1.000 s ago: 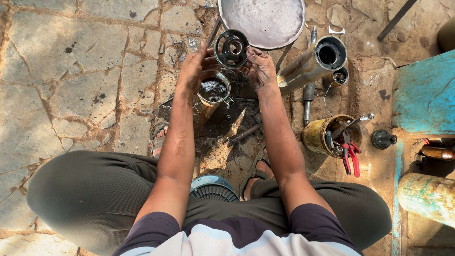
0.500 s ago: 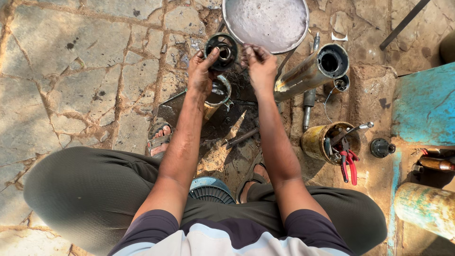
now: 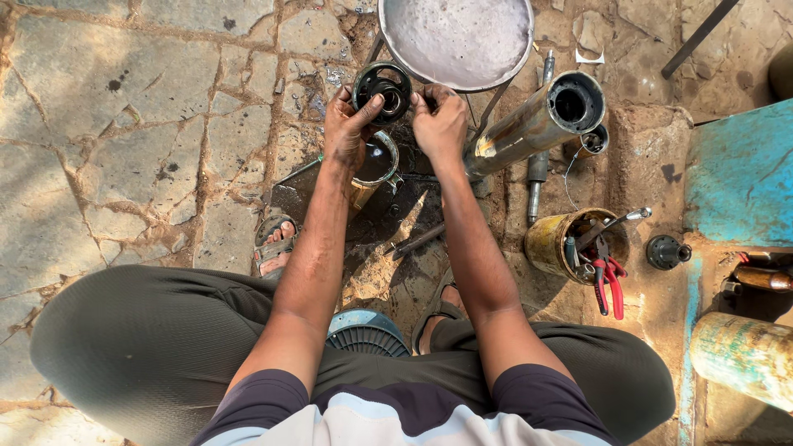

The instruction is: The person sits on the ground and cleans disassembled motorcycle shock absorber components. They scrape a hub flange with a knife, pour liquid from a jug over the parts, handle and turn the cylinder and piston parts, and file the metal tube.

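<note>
Grip: our left hand [image 3: 347, 128] & right hand [image 3: 440, 124] pinch a dark ring part [image 3: 383, 91] by opposite edges, held up facing us, prob. so its centre hole shows.
Where: ring above an oily can [image 3: 372, 169], just below the metal bowl [image 3: 456, 37].
Nearby: steel pipe [image 3: 533, 124] lies tilted on stone, open end up; tin of tools [image 3: 574, 244] at right.
Hidden: right fingertips behind ring; can't make out can contents.

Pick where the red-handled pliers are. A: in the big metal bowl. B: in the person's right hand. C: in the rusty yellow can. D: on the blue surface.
C: the red-handled pliers hang over the rim of the rusty yellow can, beside other tools.
</note>
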